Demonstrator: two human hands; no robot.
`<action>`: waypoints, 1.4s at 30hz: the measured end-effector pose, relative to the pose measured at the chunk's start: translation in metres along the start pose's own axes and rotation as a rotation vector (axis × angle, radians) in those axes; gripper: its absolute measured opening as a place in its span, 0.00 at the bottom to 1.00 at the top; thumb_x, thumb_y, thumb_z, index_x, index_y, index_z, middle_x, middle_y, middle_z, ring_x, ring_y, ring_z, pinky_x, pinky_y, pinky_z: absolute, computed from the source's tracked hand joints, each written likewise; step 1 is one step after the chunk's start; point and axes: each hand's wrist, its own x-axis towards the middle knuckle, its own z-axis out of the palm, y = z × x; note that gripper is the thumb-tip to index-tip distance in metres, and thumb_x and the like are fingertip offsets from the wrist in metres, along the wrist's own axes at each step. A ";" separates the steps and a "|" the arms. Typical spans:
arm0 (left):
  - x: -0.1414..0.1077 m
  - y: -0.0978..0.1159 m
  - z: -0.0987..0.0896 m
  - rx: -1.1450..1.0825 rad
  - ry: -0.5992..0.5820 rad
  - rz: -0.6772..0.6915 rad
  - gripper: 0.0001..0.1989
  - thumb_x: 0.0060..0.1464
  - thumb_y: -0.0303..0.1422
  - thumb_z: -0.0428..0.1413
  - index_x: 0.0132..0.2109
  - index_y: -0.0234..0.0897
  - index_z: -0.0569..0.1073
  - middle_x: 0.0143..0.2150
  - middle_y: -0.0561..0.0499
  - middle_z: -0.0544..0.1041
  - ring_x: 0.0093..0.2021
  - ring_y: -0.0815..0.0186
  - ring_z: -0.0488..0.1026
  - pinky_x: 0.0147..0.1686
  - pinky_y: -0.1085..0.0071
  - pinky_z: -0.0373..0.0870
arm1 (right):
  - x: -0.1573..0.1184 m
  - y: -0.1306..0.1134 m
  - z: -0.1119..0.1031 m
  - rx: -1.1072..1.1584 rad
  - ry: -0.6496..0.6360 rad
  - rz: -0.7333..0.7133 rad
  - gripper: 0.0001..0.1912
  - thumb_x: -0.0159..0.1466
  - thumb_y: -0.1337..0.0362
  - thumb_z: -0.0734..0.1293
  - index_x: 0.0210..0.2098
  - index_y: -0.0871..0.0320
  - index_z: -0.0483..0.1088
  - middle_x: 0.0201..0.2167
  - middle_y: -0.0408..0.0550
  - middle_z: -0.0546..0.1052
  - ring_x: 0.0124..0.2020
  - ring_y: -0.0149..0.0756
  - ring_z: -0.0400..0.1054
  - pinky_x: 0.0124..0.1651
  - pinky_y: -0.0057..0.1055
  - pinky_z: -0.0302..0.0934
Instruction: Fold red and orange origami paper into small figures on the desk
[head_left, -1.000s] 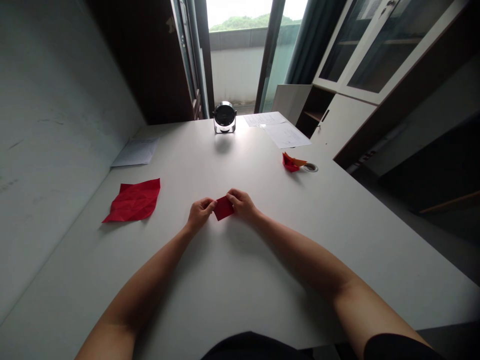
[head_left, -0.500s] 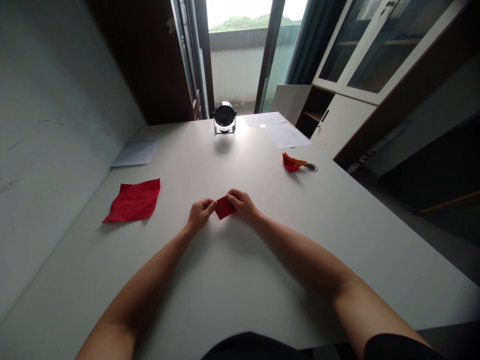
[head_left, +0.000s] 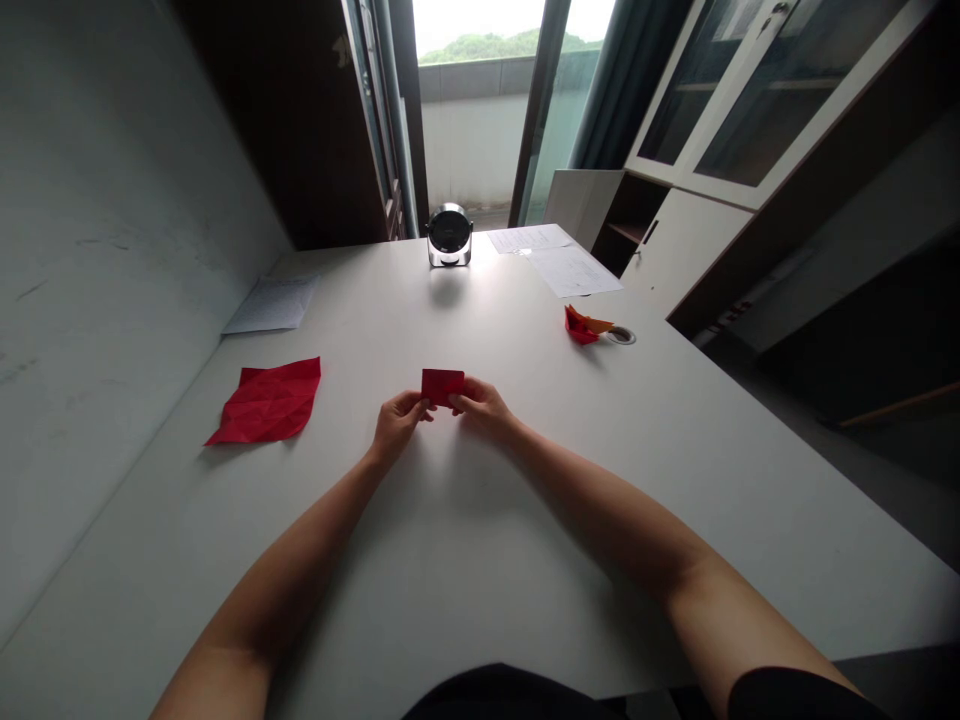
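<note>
Between my two hands is a small piece of folded red paper (head_left: 442, 384), held with its long edge toward the window. My left hand (head_left: 398, 418) pinches its lower left corner between thumb and fingers. At the lower right corner, my right hand (head_left: 482, 405) grips it, thumb on the near face and fingers mostly hidden behind. A larger creased sheet of red paper (head_left: 270, 402) lies spread to the left of my left hand.
Beyond my right hand, a red and orange folded paper shape (head_left: 585, 325) sits against a roll of tape (head_left: 621, 335). A round black device on a stand (head_left: 449, 235) is at the table's (head_left: 465, 560) far edge. White papers (head_left: 574, 271) lie far right, another stack (head_left: 271, 304) far left.
The small red paper has turned from a tilted position to nearly level and risen slightly away from me. Both hands have shifted their hold to its lower corners.
</note>
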 end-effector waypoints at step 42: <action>0.001 -0.006 -0.002 -0.042 0.035 0.053 0.16 0.54 0.43 0.64 0.44 0.36 0.76 0.39 0.45 0.81 0.39 0.59 0.81 0.42 0.63 0.74 | 0.001 0.004 -0.002 -0.217 0.078 -0.080 0.17 0.61 0.49 0.71 0.39 0.57 0.76 0.32 0.46 0.76 0.31 0.32 0.67 0.34 0.29 0.60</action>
